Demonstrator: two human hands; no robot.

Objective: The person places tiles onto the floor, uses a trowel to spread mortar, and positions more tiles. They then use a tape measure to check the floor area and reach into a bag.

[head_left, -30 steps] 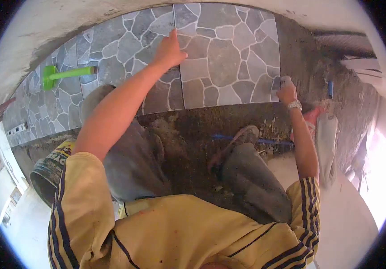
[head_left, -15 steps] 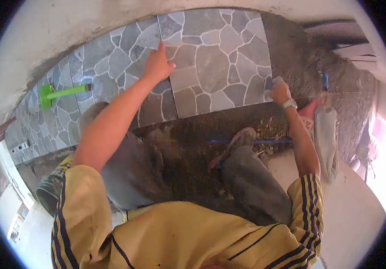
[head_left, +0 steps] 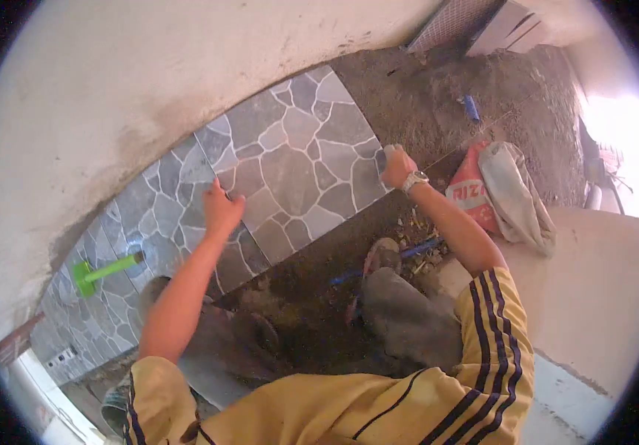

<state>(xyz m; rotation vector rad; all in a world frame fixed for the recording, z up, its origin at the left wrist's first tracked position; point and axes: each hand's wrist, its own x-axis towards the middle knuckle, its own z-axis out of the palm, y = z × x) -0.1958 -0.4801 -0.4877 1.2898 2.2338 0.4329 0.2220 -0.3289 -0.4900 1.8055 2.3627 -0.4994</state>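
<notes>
A large grey floor tile (head_left: 290,167) with a stone pattern and pale lines lies flat in front of me. My left hand (head_left: 223,213) is over the seam at its left edge, index finger stretched toward the joint and thumb held apart. At the tile's right edge, my right hand (head_left: 399,167) is closed around the border near the front corner; its fingertips are partly hidden. Left of the seam lie matching tiles (head_left: 167,222), with a green mallet (head_left: 84,279) resting on them.
A wall (head_left: 134,111) curves along the tiles' far side. Bare dirt or mortar (head_left: 423,96) lies to the right, with a short blue pipe (head_left: 471,109). A red-and-white sack (head_left: 474,191) sits beside my right forearm. Another blue pipe (head_left: 422,247) crosses the rubble by my foot.
My view has turned, so the tiles now slant and more wall shows. Against the tiles, my left hand sits slightly lower along the seam. My right hand stays at the right edge.
</notes>
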